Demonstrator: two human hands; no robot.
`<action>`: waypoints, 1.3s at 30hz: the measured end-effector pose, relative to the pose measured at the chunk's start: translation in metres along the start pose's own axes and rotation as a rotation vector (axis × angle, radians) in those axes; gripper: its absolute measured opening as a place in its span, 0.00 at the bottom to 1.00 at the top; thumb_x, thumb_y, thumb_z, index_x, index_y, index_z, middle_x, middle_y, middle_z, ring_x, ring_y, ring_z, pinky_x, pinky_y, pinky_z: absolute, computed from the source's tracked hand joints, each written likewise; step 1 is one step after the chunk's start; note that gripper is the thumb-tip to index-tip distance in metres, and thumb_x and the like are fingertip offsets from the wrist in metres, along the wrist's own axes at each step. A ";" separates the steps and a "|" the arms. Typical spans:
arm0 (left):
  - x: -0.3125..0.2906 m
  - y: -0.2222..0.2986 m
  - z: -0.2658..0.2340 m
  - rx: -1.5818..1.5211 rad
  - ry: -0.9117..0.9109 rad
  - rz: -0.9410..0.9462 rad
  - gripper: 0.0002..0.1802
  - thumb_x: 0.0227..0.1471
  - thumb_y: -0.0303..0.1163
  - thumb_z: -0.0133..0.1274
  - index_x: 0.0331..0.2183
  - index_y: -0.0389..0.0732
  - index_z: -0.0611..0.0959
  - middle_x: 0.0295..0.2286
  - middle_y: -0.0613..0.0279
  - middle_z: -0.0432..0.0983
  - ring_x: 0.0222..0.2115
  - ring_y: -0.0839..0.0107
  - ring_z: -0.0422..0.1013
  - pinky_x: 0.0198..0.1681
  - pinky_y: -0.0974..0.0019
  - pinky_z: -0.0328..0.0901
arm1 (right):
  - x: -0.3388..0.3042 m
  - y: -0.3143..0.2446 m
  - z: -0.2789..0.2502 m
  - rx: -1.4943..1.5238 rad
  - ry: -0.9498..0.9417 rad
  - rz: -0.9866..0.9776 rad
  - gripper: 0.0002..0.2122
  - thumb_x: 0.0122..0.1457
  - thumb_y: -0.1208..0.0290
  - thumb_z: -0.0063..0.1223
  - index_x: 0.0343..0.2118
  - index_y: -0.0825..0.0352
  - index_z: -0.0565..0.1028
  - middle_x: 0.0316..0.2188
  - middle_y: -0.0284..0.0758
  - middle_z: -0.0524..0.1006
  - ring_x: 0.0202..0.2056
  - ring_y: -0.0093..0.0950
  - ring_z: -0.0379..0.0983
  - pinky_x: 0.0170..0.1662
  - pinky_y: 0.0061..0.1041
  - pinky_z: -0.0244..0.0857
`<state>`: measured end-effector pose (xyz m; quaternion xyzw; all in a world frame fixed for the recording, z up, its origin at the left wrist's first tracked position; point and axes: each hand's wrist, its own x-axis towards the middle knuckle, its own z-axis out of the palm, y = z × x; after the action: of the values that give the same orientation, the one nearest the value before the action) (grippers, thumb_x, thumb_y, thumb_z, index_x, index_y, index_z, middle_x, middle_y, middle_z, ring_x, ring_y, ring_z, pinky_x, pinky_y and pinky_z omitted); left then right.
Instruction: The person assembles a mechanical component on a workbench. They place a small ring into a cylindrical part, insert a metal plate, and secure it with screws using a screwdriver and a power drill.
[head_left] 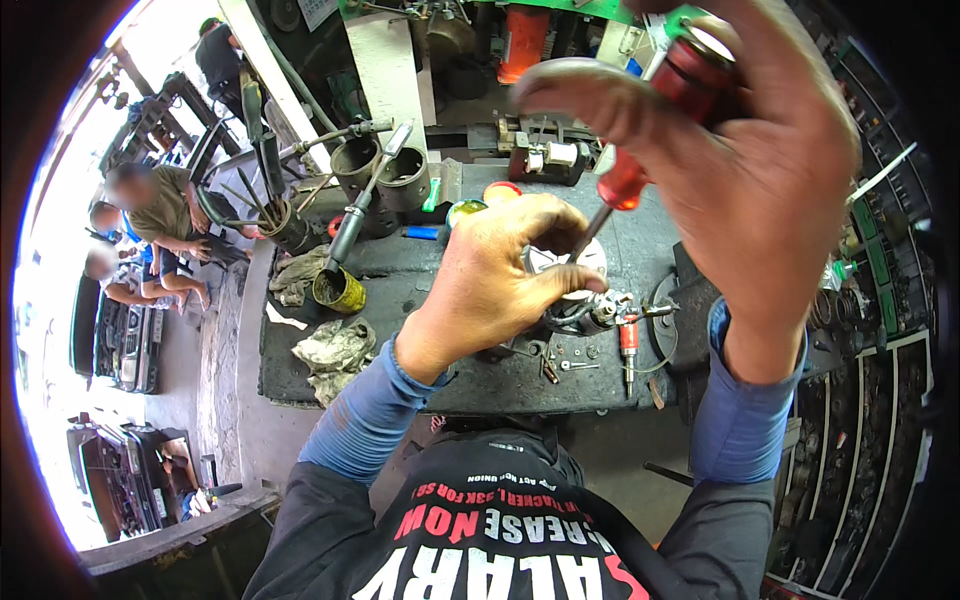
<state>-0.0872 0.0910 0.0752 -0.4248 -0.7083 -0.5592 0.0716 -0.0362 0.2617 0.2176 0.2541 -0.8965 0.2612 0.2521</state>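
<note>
A screwdriver with a clear red handle slants down over the bench. My right hand is wrapped loosely round its handle, close to the camera, with the thumb sticking out to the left. Lower down, the thumb and forefinger of my left hand close on its thin shaft. The screwdriver's tip is hidden at the left fingertips. Beneath them shows a pale round metal part, partly covered by the hand. Just in front sits a small metal assembly with fittings.
On the dark workbench lie a red-handled tool, several small screws and fittings, and a crumpled rag. A yellow can and metal cylinders stand left. A vise-like device is behind. Several people sit or stand far left.
</note>
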 end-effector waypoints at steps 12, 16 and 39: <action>0.003 0.013 0.000 -0.068 -0.032 -0.018 0.25 0.54 0.28 0.70 0.52 0.37 0.81 0.37 0.56 0.82 0.40 0.64 0.79 0.47 0.63 0.72 | 0.019 -0.005 -0.037 -0.138 -0.291 -0.089 0.13 0.68 0.63 0.53 0.38 0.70 0.79 0.23 0.35 0.76 0.22 0.22 0.70 0.26 0.20 0.64; 0.003 0.016 -0.006 0.034 -0.061 -0.062 0.25 0.52 0.23 0.71 0.51 0.34 0.82 0.36 0.58 0.84 0.41 0.72 0.82 0.48 0.67 0.77 | 0.017 -0.011 -0.047 -0.152 -0.284 -0.106 0.13 0.67 0.63 0.54 0.39 0.70 0.79 0.24 0.35 0.76 0.23 0.22 0.71 0.26 0.20 0.65; 0.008 0.016 0.000 -0.037 0.027 -0.005 0.21 0.51 0.21 0.72 0.47 0.33 0.85 0.35 0.62 0.84 0.36 0.76 0.81 0.44 0.69 0.76 | 0.010 -0.012 -0.043 -0.204 -0.234 -0.084 0.13 0.65 0.66 0.59 0.43 0.72 0.80 0.29 0.37 0.80 0.28 0.22 0.76 0.29 0.18 0.68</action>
<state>-0.0809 0.0955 0.0915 -0.4166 -0.6977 -0.5783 0.0718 -0.0229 0.2751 0.2591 0.2933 -0.9301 0.1264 0.1813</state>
